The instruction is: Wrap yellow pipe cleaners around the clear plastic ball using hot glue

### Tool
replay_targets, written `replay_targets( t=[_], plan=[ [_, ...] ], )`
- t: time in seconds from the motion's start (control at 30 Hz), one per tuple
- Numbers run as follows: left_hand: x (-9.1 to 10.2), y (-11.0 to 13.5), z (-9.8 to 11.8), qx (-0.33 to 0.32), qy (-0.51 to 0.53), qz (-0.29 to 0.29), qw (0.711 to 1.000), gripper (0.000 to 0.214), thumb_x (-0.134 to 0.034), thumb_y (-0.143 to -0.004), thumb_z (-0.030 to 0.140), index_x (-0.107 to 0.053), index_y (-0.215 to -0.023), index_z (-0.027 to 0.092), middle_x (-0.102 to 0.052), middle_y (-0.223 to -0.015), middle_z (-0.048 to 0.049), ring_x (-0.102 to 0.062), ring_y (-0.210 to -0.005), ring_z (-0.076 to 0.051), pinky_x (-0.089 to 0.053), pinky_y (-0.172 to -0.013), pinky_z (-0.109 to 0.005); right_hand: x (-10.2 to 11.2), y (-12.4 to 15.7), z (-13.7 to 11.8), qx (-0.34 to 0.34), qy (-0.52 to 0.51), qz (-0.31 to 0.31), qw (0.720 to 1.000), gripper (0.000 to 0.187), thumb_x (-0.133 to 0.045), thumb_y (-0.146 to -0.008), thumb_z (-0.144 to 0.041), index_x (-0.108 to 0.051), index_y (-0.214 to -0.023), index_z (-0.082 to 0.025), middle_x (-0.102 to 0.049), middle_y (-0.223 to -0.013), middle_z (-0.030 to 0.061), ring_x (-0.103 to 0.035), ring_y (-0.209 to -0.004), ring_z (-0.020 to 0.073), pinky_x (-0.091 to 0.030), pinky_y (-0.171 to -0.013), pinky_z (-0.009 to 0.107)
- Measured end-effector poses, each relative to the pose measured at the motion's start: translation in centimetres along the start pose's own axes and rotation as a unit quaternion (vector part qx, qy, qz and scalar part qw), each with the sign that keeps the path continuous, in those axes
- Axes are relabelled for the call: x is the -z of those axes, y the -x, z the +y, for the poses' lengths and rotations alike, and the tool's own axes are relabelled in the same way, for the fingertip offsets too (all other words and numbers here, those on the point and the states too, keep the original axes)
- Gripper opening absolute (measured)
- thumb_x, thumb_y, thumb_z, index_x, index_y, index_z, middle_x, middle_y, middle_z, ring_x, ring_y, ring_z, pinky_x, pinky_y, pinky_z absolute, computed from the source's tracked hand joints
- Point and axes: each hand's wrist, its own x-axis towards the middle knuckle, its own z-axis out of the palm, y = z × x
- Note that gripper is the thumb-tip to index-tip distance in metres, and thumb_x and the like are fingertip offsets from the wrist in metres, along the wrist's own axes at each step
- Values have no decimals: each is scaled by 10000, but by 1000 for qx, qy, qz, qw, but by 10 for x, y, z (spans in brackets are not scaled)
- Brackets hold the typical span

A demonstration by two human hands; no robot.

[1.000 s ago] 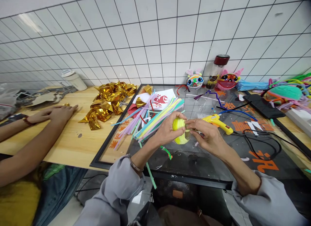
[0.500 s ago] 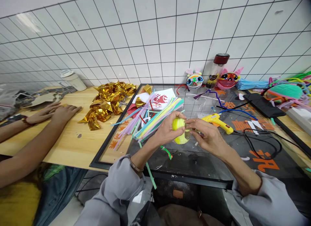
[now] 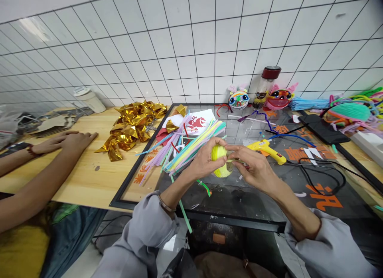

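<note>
A yellow ball wound from pipe cleaner (image 3: 220,160) is held above the dark glass work mat (image 3: 257,198). My left hand (image 3: 203,161) is wrapped round its left side, thumb over the top. On the ball's right side, my right hand (image 3: 253,168) has its fingertips pinched together, on the ball or its loose end. A fan of pastel pipe cleaners (image 3: 185,146) lies just behind my left hand. The yellow glue gun (image 3: 266,149) rests on the mat beyond my right hand.
Another person's hands (image 3: 64,140) lie flat on the wooden table at the left, near crumpled gold foil (image 3: 131,124). Painted masks (image 3: 239,98), a jar (image 3: 266,86), a black cable (image 3: 323,176) and more pipe cleaners (image 3: 353,110) line the back and right.
My hands and the yellow ball have hardly moved. The other person's hands on the wooden table have shifted slightly.
</note>
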Motion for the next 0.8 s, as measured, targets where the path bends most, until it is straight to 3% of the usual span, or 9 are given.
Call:
replay_targets(
  t=[0.33, 0.8],
  plan=[
    [-1, -1, -2, 1, -1, 0, 1000, 290, -615, -795, 191, -496, -1060, 201, -623, -1095, -62, -598, -1031, -214, -482, -954, -353, 2, 0, 3, -8, -16, -30, 999, 198, -519, -935, -74, -610, -1048, -209, -739, -1172, 119, -695, -1150, 232, -581, -885, 354],
    [0, 0, -6, 18, 9, 0, 1000, 293, -625, -805, 219, -532, -1082, 204, -635, -1115, -64, -608, -1065, -223, -470, -969, -356, -4, 1, 5, 6, -15, 20, 1000, 119, -578, -935, -142, -633, -1021, -203, -757, -1086, 113, -714, -1075, 232, -587, -862, 370]
  ],
)
